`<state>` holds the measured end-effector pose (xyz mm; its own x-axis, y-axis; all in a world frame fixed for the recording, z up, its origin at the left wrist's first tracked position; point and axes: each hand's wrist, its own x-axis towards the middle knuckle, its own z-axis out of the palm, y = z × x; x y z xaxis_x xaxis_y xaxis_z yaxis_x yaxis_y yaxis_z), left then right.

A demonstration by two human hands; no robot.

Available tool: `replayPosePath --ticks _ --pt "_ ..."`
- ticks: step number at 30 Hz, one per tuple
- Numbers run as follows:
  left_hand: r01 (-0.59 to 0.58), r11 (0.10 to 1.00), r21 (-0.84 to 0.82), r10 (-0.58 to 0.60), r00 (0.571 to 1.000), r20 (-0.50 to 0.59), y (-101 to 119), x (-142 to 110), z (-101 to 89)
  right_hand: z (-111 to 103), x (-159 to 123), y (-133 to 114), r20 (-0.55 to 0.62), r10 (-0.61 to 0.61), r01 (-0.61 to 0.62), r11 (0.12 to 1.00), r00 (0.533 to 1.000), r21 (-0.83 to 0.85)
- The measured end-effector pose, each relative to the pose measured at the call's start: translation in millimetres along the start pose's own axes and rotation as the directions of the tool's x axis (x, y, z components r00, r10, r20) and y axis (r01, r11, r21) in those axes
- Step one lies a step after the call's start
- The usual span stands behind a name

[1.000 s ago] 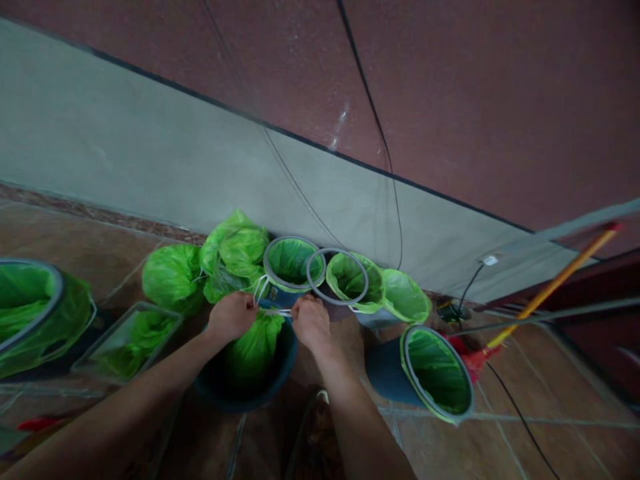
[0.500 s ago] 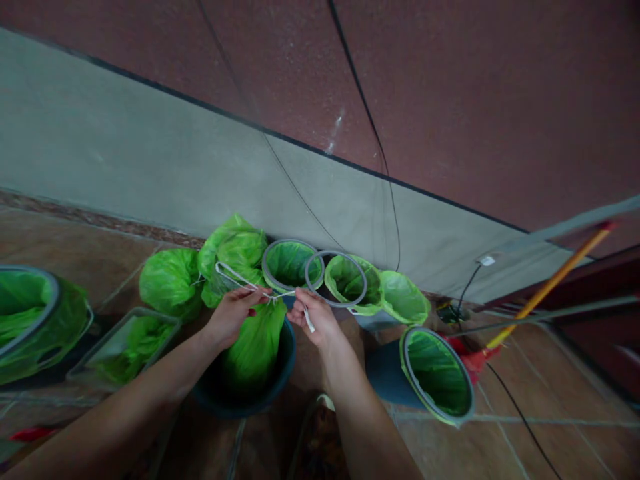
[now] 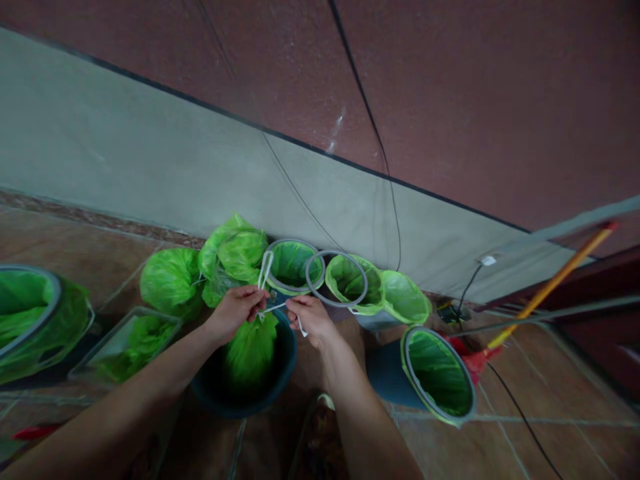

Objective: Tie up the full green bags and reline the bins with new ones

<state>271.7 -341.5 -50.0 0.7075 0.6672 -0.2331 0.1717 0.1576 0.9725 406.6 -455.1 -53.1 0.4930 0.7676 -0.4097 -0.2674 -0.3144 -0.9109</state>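
Note:
A green garbage bag stands gathered at its neck inside a dark blue bin. White drawstring runs from the bag's neck to both hands. My left hand pinches the drawstring, with a loop of it sticking up above the fingers. My right hand is closed on the other part, and a short end hangs below the fingers. Between the hands the string is stretched straight, just over the gathered neck. How the string is knotted is too small to make out.
Tied green bags lie by the wall. Lined bins stand behind the hands, a loose grey ring resting over them. At right are a tilted lined bin and a yellow-handled broom; at left, a clear tub and another bin.
Both hands have moved slightly lower. The drawstring loop at my left hand has swung from lying leftward to pointing up. The bag's gathered neck sits lower.

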Motion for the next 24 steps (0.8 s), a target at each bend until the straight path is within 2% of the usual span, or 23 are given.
replayPosePath --ticks 3,5,8,10,12,15,19,22,24 --pt "-0.031 0.922 0.387 -0.016 0.993 0.118 -4 -2 4.1 4 -4 -3 0.081 -0.042 0.045 0.998 0.996 -0.038" --pt "-0.082 0.864 0.497 -0.026 0.978 0.206 -4 -5 7.6 7 -6 -6 0.162 -0.081 0.088 0.995 0.984 -0.039" --pt "-0.203 0.854 0.479 0.022 0.934 0.356 -1 -11 11.8 13 -10 -7 0.235 -0.123 0.127 0.992 0.964 -0.001" --pt "-0.255 0.873 0.415 0.049 0.893 0.447 2 -13 13.6 16 -11 -8 0.223 -0.143 0.136 0.990 0.964 0.047" --pt "-0.273 0.888 0.370 0.063 0.869 0.490 3 -14 15.0 17 -11 -8 0.202 -0.150 0.134 0.987 0.968 0.094" --pt "-0.238 0.898 0.370 0.051 0.891 0.450 -3 -13 16.9 16 -12 -12 0.173 -0.150 0.117 0.976 0.973 0.184" --pt "-0.108 0.943 0.314 0.007 0.952 0.305 -10 -11 18.0 12 -13 -15 0.056 -0.080 0.065 0.970 0.995 0.235" --pt "-0.004 0.966 0.257 -0.057 0.972 0.229 -9 -10 16.8 10 -12 -11 0.058 -0.045 0.044 0.999 0.997 0.014" --pt "0.065 0.972 0.225 -0.106 0.979 0.175 -7 -10 15.6 9 -12 -6 0.118 -0.082 0.106 0.971 0.990 -0.216"
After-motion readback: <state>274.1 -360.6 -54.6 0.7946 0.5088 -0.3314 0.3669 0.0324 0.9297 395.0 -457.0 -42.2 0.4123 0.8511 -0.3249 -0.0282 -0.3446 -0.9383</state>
